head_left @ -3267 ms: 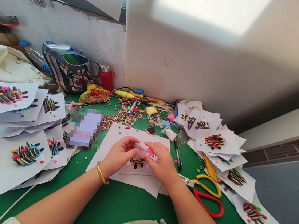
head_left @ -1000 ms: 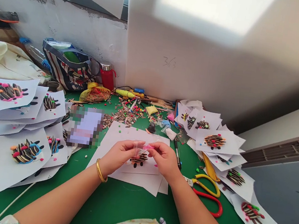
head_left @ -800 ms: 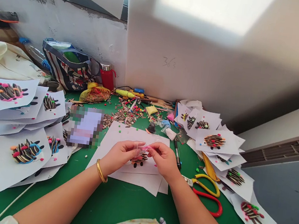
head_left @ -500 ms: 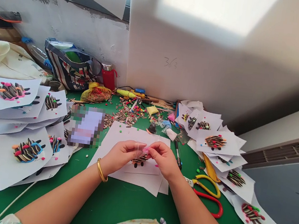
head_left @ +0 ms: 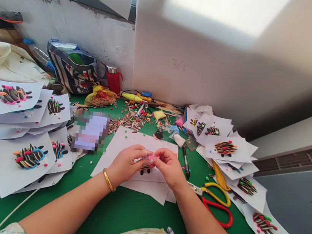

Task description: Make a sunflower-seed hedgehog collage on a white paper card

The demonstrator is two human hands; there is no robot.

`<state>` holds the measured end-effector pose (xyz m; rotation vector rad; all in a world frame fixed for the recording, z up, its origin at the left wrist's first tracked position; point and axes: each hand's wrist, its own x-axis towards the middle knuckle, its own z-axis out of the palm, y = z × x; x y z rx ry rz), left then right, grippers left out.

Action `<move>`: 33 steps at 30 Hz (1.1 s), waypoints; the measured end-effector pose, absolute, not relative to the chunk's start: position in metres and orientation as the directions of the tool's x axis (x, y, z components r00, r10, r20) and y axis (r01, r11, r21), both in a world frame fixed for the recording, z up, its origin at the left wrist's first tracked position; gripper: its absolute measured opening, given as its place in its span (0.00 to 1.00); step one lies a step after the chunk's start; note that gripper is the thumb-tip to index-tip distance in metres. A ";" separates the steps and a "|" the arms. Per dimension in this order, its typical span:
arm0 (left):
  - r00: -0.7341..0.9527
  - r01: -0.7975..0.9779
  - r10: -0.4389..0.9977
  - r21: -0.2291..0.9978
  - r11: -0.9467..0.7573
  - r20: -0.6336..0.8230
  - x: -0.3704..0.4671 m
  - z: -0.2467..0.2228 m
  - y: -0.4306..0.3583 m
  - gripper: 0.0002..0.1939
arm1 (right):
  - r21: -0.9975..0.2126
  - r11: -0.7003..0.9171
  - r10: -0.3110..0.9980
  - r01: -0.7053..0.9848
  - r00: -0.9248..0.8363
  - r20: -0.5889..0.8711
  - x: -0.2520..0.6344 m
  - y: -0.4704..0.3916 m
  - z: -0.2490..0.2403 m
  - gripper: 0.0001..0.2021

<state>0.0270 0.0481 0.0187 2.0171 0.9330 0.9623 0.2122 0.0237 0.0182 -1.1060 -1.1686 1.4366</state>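
My left hand (head_left: 127,164) pinches a small clear plastic bag with pink modelling clay (head_left: 150,157) in it. From the other side, the fingertips of my right hand (head_left: 169,166) are closed on the same pink clay, so both hands meet over the paper. Below them lies a white sheet (head_left: 132,185) on other sheets. A sunflower-seed hedgehog (head_left: 145,170) with black clay feet shows partly on the sheet; my fingers cover its upper part. An orange bit peeks out beyond my right hand.
Stacks of hedgehog pictures stand at left (head_left: 17,183) and right (head_left: 223,147). Scissors (head_left: 218,202) and a black pen (head_left: 186,161) lie right of my hands. Loose sunflower seeds (head_left: 132,121), clay packets (head_left: 178,139) and a red flask (head_left: 114,80) are behind. A blurred-out rectangle (head_left: 90,133) lies left.
My left hand has shifted slightly right, closer to my right hand, and its fingers now cover more of the clear bag. Both hands still grip the pink clay.
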 end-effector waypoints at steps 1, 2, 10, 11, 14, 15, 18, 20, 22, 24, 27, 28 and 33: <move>0.466 0.321 0.820 0.800 -0.507 0.333 0.027 0.019 0.048 0.09 | -0.987 -0.092 0.988 -0.130 -0.138 -0.074 0.211 0.023 0.017 0.13; 0.471 0.337 0.816 0.787 -0.517 0.335 0.027 0.020 0.048 0.08 | -0.987 -0.086 0.989 -0.137 -0.133 -0.067 0.211 0.023 0.016 0.13; 0.460 0.319 0.831 0.814 -0.485 0.314 0.029 0.026 0.046 0.07 | -0.998 0.053 0.987 0.018 -0.151 0.050 0.208 0.017 0.016 0.07; 0.438 0.301 0.838 0.826 -0.477 0.325 0.029 0.026 0.046 0.06 | -0.996 0.077 0.987 0.052 -0.146 0.069 0.208 0.017 0.016 0.06; 0.390 0.269 0.847 0.835 -0.479 0.360 0.030 0.024 0.045 0.05 | -0.989 0.097 0.989 0.109 -0.126 0.083 0.209 0.017 0.018 0.05; 0.384 0.265 0.846 0.834 -0.484 0.369 0.030 0.023 0.045 0.04 | -0.990 0.089 0.990 0.109 -0.120 0.076 0.210 0.017 0.018 0.05; 0.381 0.279 0.843 0.822 -0.496 0.379 0.030 0.022 0.045 0.05 | -0.991 0.083 0.992 0.108 -0.101 0.072 0.211 0.017 0.018 0.05; 0.398 0.312 0.840 0.807 -0.502 0.369 0.030 0.023 0.045 0.05 | -0.987 0.098 0.991 0.126 -0.098 0.086 0.211 0.017 0.017 0.05; 0.439 0.349 0.831 0.787 -0.508 0.342 0.029 0.024 0.046 0.05 | -0.983 0.110 0.988 0.146 -0.121 0.093 0.211 0.017 0.016 0.04; 0.470 0.379 0.819 0.762 -0.524 0.329 0.029 0.025 0.046 0.06 | -0.983 0.112 0.984 0.148 -0.156 0.088 0.209 0.017 0.016 0.04; 0.444 0.408 0.801 0.705 -0.580 0.402 0.029 0.024 0.045 0.05 | -0.987 0.109 0.979 0.119 -0.182 0.086 0.207 0.017 0.017 0.04; 0.426 0.409 0.790 0.685 -0.602 0.441 0.029 0.023 0.044 0.04 | -0.989 0.106 0.979 0.103 -0.184 0.086 0.207 0.016 0.018 0.05; 0.343 0.345 0.751 0.668 -0.660 0.564 0.029 0.020 0.041 0.05 | -0.995 0.076 0.985 0.065 -0.157 0.065 0.208 0.016 0.023 0.07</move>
